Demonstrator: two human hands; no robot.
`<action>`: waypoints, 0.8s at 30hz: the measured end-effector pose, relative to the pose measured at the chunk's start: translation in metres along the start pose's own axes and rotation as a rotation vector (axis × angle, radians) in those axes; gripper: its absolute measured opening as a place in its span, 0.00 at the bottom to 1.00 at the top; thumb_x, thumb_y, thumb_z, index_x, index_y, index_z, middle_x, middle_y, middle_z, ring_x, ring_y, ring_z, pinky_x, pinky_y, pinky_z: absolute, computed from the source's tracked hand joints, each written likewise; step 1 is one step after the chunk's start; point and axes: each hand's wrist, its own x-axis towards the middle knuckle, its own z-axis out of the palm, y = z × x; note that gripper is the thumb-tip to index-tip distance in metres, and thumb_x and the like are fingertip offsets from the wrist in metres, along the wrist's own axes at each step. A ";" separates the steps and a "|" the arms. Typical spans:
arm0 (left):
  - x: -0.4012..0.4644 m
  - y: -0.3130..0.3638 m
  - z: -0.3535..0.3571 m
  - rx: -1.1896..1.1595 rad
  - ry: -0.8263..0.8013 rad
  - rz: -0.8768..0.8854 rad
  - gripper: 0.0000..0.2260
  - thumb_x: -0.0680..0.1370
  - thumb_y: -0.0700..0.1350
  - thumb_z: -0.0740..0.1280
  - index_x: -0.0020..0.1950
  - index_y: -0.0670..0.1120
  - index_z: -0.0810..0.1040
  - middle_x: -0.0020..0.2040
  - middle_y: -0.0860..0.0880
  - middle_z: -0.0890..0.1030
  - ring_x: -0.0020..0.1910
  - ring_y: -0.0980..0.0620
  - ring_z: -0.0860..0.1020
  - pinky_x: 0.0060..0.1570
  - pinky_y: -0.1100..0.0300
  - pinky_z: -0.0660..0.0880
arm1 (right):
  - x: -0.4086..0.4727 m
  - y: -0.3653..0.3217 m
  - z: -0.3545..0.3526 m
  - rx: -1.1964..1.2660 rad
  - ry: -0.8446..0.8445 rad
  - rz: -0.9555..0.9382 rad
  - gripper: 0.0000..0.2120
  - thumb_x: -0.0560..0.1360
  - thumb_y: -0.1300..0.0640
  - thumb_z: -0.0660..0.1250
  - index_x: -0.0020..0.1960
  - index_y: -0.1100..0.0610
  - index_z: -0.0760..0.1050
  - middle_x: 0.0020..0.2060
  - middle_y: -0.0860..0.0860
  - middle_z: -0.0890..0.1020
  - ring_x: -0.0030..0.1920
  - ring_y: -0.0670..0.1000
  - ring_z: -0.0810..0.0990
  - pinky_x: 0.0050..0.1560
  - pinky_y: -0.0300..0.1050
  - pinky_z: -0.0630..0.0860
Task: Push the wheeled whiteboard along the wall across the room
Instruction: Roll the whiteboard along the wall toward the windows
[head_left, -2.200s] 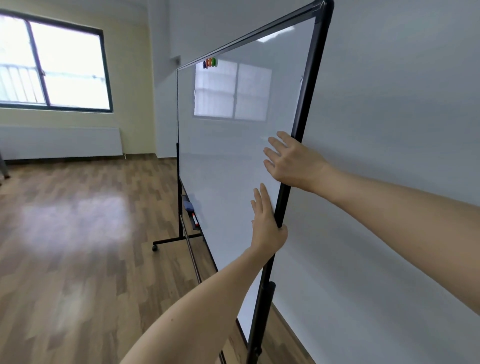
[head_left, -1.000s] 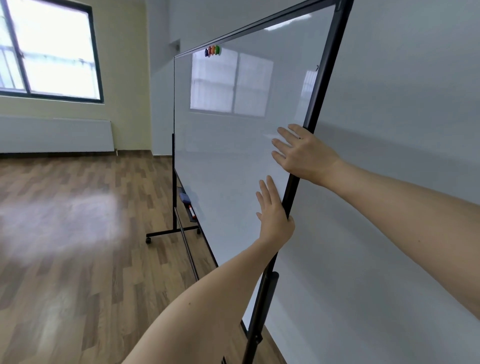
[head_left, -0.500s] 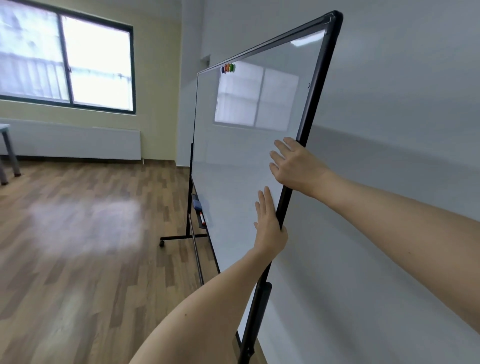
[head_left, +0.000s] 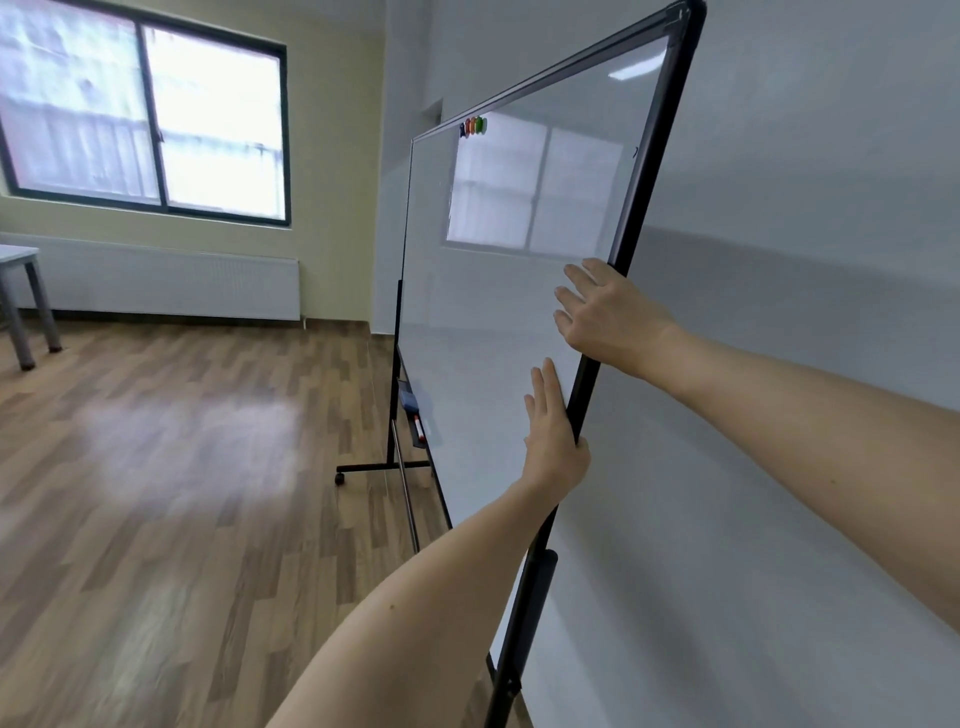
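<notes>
The whiteboard is standing on its wheeled base just beside the grey wall, its face reflecting the window across the wooden floor. The right hand is pressing spread, straight fingers across the near black frame. The left hand is lying flat on the face, thumb hooking round the frame. Coloured magnets are sitting at the top; a small dark mark beside the frame is too small to read.

**Hidden and cut off around your whiteboard**
The near post runs off the bottom edge, its foot out of view; the thumb of your right hand is out of sight behind the frame; the small things in the tray are too blurred to name.
</notes>
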 end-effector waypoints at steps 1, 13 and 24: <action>0.008 -0.003 0.000 -0.007 -0.004 -0.003 0.46 0.71 0.26 0.54 0.76 0.59 0.33 0.80 0.56 0.36 0.78 0.44 0.39 0.73 0.35 0.56 | 0.003 0.000 0.006 -0.002 -0.003 -0.004 0.05 0.66 0.65 0.75 0.40 0.59 0.81 0.49 0.60 0.85 0.58 0.64 0.80 0.63 0.59 0.74; 0.167 -0.069 -0.011 0.006 -0.025 0.005 0.47 0.72 0.27 0.56 0.76 0.60 0.32 0.79 0.57 0.35 0.78 0.44 0.39 0.71 0.34 0.61 | 0.120 -0.025 0.124 0.063 0.034 0.027 0.08 0.67 0.65 0.74 0.46 0.59 0.83 0.53 0.59 0.85 0.58 0.64 0.80 0.62 0.59 0.74; 0.299 -0.127 -0.023 -0.005 -0.027 0.015 0.47 0.72 0.25 0.55 0.76 0.60 0.32 0.79 0.57 0.35 0.78 0.44 0.38 0.72 0.35 0.59 | 0.226 -0.047 0.214 0.089 -0.034 0.024 0.11 0.66 0.63 0.77 0.47 0.58 0.83 0.54 0.58 0.84 0.59 0.63 0.79 0.63 0.58 0.74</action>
